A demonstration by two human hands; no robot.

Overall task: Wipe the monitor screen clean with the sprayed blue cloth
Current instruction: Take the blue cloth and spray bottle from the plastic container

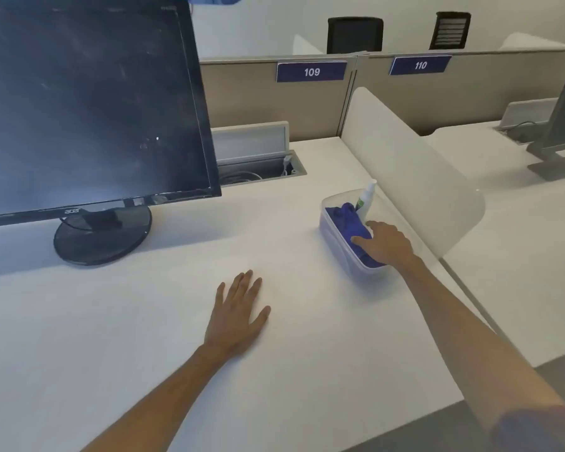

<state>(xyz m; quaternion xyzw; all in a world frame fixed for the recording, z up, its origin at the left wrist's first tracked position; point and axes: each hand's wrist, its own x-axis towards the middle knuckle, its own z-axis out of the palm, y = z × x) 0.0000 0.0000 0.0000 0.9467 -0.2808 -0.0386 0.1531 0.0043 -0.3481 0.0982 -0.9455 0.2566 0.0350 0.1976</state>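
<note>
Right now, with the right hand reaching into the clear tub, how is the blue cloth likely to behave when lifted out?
The blue cloth lies crumpled in folds in the clear tub, so it probably lifts limp and drapes. It looks light, unlikely to drag the tub. It may brush the spray bottle leaning beside it, which could tip.

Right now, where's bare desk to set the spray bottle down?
Bare desk between the left hand and the clear tub, also before the monitor base. Crowded: the tub, holding the blue cloth, spray bottle and right hand.
</note>
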